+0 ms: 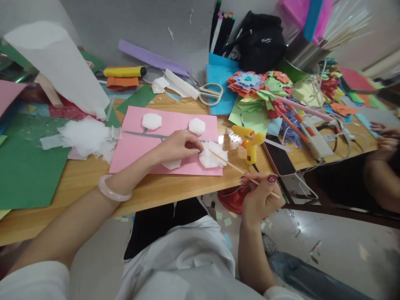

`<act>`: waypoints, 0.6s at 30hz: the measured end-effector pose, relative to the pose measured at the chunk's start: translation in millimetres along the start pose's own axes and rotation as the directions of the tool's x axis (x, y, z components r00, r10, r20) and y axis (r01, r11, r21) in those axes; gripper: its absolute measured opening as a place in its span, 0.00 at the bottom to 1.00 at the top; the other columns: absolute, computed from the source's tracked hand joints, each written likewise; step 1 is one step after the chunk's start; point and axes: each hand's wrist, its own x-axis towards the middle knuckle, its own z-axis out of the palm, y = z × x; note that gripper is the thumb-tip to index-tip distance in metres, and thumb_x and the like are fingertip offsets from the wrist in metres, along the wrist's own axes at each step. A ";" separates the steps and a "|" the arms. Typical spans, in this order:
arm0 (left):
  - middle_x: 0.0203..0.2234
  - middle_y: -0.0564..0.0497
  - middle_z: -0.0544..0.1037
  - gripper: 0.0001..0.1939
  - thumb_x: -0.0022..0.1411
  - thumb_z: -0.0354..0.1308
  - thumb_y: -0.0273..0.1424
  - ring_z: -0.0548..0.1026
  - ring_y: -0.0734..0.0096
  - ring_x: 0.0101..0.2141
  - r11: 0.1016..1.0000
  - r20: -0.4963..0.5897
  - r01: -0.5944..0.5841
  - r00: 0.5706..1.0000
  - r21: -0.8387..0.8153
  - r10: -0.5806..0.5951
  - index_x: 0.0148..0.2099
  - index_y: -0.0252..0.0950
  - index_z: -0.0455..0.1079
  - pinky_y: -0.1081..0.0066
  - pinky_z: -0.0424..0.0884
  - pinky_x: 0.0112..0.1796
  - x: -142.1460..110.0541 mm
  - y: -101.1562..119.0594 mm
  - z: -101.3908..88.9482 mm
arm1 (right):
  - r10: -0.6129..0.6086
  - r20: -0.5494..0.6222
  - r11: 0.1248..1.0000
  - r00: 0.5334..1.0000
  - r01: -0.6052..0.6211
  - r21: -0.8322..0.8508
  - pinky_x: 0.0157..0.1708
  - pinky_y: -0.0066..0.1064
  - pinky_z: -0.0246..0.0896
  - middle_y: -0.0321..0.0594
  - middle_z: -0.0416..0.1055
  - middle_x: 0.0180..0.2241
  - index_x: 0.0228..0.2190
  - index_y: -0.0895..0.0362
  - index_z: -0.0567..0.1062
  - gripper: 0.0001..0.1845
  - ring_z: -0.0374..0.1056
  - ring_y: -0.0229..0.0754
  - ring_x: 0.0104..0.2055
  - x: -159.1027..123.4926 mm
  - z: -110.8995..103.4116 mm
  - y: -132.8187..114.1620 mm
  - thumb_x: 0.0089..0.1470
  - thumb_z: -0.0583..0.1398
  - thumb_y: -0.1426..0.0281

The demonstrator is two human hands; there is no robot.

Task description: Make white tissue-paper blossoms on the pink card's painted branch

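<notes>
- A pink sheet (134,155) lies flat on the wooden table in the center of the frame, slightly tilted, its surface smooth.
- A dark grey line (140,134) runs across its middle like a branch, with a short offshoot near the upper left.
- Above the line sit two plain white pads (152,121), flat and roughly six-sided; a third, below, is partly hidden by the wrist.
- At the sheet's lower right is a fluffy white tuft (215,158), rounded, with ragged, layered edges that overhang the sheet's right side.
- The left hand (179,146) reaches in from the lower left, thumb and fingertips close together at the tuft's left edge; whether they pinch it, I cannot tell.
- The right hand (262,198), right of center and lower, has its fingers clamped on a thin pale stick (233,165), whose tip touches the tuft.
</notes>
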 end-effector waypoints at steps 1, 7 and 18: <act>0.33 0.50 0.84 0.09 0.54 0.59 0.26 0.78 0.71 0.33 1.000 0.012 0.004 1.000 -0.005 -0.004 0.36 0.34 0.81 0.72 0.72 0.38 -0.6 -0.5 -1.0 | 0.004 0.001 1.000 1.000 -0.004 -0.003 0.21 0.27 0.63 0.35 0.71 0.17 0.21 0.57 0.77 0.28 0.67 0.36 0.20 -0.3 0.2 -0.7 0.60 0.56 0.50; 0.28 0.51 0.82 0.08 0.53 0.60 0.24 0.76 0.73 0.29 0.999 0.027 0.017 1.000 -0.036 -0.016 0.35 0.33 0.80 0.74 0.71 0.34 -1.1 -1.7 -4.9 | -0.027 -0.036 0.999 0.999 0.028 0.020 0.21 0.29 0.61 0.35 0.71 0.16 0.20 0.56 0.77 0.28 0.66 0.36 0.19 -0.4 1.2 -5.1 0.60 0.55 0.50; 0.26 0.53 0.81 0.08 0.51 0.59 0.20 0.77 0.73 0.30 0.999 -0.037 0.021 0.999 -0.045 -0.022 0.32 0.33 0.78 0.73 0.73 0.37 -0.2 -0.6 3.1 | -0.196 0.171 0.980 0.966 0.198 0.004 0.23 0.34 0.59 0.37 0.67 0.14 0.13 0.51 0.76 0.31 0.67 0.40 0.20 19.3 5.4 -40.6 0.60 0.55 0.48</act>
